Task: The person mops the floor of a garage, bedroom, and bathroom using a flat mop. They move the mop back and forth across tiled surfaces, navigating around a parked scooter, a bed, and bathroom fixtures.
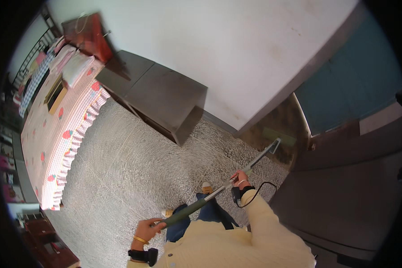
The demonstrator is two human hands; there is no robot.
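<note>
Both hands' fingers grip a long mop (219,191) with green handle, flat head.

The flat mop (236,176) has a long metal pole with a dark green grip; its green head, probably flat, lies in the floor corner.

Cream sweater (236,243); blue jeans (210,214); gold bangle (140,240); black wrist straps (144,255)

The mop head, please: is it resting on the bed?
No, the mop head lies on the floor near the doorway, far from the bed.
</note>
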